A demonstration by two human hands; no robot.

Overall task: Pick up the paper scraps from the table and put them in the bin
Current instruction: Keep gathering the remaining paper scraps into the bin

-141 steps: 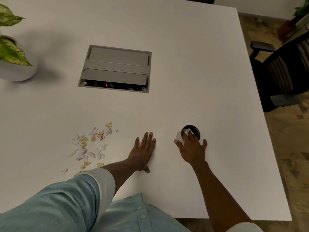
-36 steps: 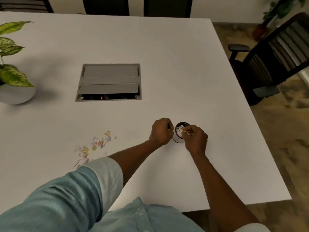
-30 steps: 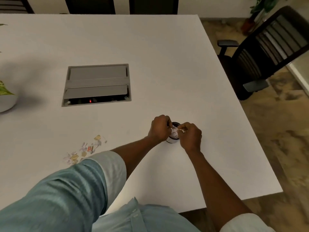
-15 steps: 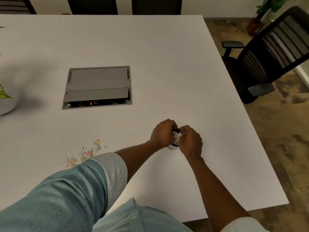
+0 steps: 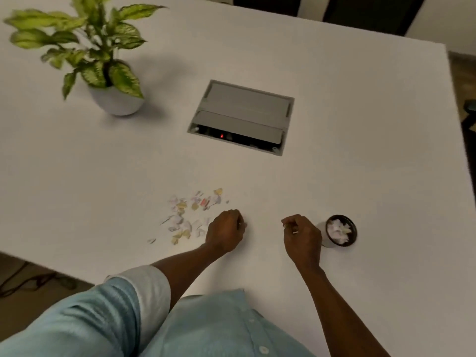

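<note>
One bin held scraps; one loose scatter of paper scraps lay toward the bench's near edge. Left hand and right hand were curled; contents unclear.

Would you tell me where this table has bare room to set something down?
Free: the stretch between the left hand and right hand, and right of the power hatch. Crowded: the paper scraps left of the left hand, and the bin.

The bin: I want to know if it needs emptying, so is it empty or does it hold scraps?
Not empty. The bin stands upright on the table, and pale paper scraps show inside its dark rim.
</note>
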